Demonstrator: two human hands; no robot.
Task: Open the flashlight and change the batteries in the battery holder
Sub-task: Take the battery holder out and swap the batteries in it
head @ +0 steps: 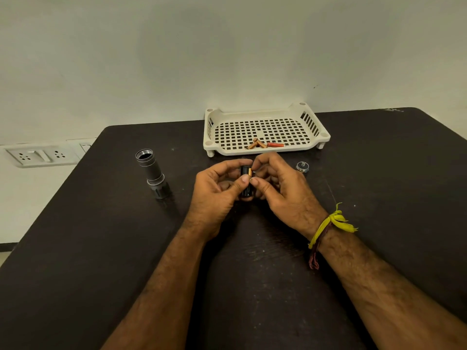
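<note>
A: Where is the battery holder (245,188)?

B: Between both hands, above the middle of the desk (101,223). It is a small black cylinder standing roughly upright. The left hand (214,195) has its fingers curled around it, thumb pressed against its near side.

A: And the right hand (280,190)?

B: Its thumb and forefinger pinch a gold-tipped battery (249,171) at the top of the holder. Whether the battery is seated in a slot, I cannot tell; fingers hide the joint.

A: The flashlight itself?

B: The flashlight body (151,173) stands on its head toward the left edge of the desk, open end up, well apart from the hands. The tail cap (302,166), spring upward, lies just right of the right hand.

A: Anything else?

B: A white slotted tray (313,127) sits at the far edge of the desk. Near its front rim lie several copper-coloured batteries (256,144) and a red one (275,144). A yellow thread (333,221) is tied round the right wrist.
</note>
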